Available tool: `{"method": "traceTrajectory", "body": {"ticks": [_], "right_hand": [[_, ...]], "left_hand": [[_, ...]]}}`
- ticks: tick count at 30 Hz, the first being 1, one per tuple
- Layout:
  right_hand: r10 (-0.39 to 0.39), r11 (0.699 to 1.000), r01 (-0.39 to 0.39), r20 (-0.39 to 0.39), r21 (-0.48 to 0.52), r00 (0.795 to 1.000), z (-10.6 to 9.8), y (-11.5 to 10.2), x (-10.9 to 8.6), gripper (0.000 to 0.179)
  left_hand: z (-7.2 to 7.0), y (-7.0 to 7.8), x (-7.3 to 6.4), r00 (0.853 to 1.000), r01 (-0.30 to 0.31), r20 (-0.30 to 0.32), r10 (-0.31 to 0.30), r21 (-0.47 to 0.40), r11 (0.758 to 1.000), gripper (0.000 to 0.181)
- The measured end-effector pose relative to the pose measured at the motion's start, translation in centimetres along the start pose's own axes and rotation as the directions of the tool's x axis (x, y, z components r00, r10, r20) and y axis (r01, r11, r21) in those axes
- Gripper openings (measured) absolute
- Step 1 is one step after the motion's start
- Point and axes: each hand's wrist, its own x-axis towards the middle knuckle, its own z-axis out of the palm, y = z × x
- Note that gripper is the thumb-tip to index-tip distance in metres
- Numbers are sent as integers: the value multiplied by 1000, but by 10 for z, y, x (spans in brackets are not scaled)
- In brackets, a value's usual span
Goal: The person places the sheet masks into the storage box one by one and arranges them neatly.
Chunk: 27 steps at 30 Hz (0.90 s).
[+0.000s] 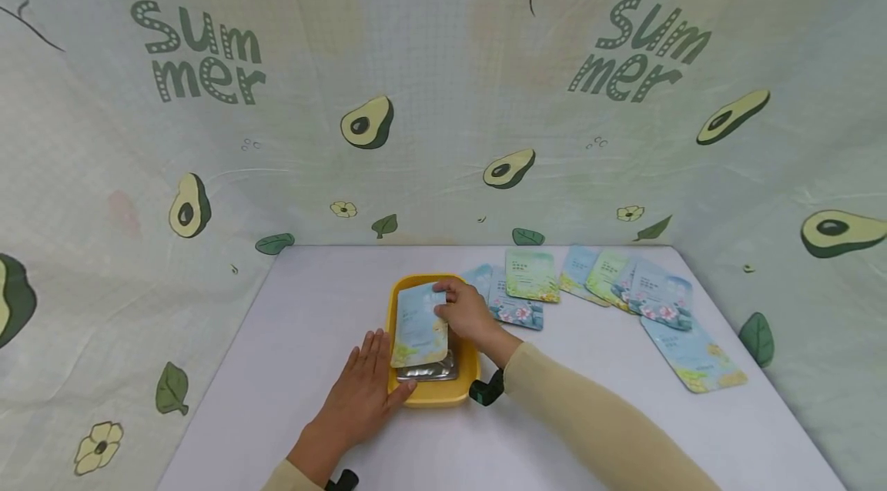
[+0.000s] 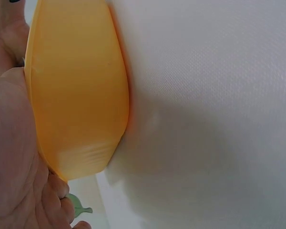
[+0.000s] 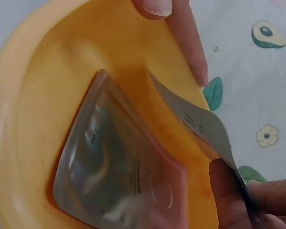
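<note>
The right hand (image 1: pixel 467 314) pinches, between thumb and fingers, the right edge of a flat, light blue rectangular packet (image 1: pixel 419 325) with yellow and green flowers printed along its near end. The packet is tilted inside a yellow, round-cornered plastic container (image 1: pixel 436 397), and the right wrist view shows its silvery back. Beneath it, on the container's floor, lies a second flat packet (image 3: pixel 117 167), shiny silver side up, with a pinkish strip at one end and small dark print. The left hand (image 1: pixel 360 391) rests against the container's left rim, its fingers straight and together, the thumb reaching over the near left corner. Just right of the container, on the white tabletop (image 1: pixel 333 306), a blue packet with pink flowers (image 1: pixel 516 310) partly covers a plainer blue one (image 1: pixel 478 277), and a green packet (image 1: pixel 532 272) overlaps it at the far side. Farther right, an overlapping row of blue and green packets (image 1: pixel 613 275) runs along the far right, ending in a long blue and yellow packet (image 1: pixel 696 356) nearer the table's right edge. Beyond stands a pale cloth backdrop (image 1: pixel 430 37) printed with avocados, leaves and "summer".
</note>
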Motion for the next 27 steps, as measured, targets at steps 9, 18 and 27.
{"method": "traceTrajectory", "body": {"ticks": [9, 18, 27], "right_hand": [[43, 994, -35, 79, -105, 996, 4, 3, -2, 35], [-35, 955, 63, 101, -291, 994, 2, 6, 2, 36], [-35, 951, 53, 66, -305, 997, -4, 3, 1, 35]], "left_hand": [[-1, 0, 0, 1000, -3, 0, 3, -10, 1000, 95], [-1, 0, 0, 1000, -2, 1, 2, -20, 1000, 94], [-3, 2, -1, 1000, 7, 7, -7, -26, 1000, 96]]}}
